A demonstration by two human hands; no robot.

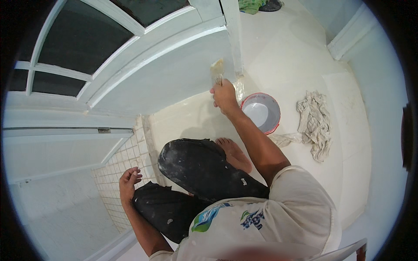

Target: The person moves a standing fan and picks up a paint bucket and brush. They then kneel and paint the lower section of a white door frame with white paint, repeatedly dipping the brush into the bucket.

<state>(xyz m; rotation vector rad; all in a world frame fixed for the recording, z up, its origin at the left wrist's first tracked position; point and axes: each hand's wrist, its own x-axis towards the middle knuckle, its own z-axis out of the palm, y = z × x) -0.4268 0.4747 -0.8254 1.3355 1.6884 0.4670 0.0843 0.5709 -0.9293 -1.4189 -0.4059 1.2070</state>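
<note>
My right hand [225, 96] is closed around the handle of a paintbrush [217, 68], whose pale yellowish bristles point away from me. The brush is by the lower grey-white panel [174, 74] of a white door with dark glass panes; whether the bristles touch it I cannot tell. Just right of my right wrist stands a bucket [271, 103] with a red rim and whitish paint inside. My left hand [129, 180] hovers beside my left knee with its fingers loosely bent and apart, and nothing shows in it.
A crumpled, stained cloth [314, 124] lies on the pale floor [283, 56] right of the bucket. Small square tiles [115, 187] cover the floor at left, beyond a low sill [151, 143]. Green fabric [251, 5] lies at the far edge. Walls [383, 108] stand at right.
</note>
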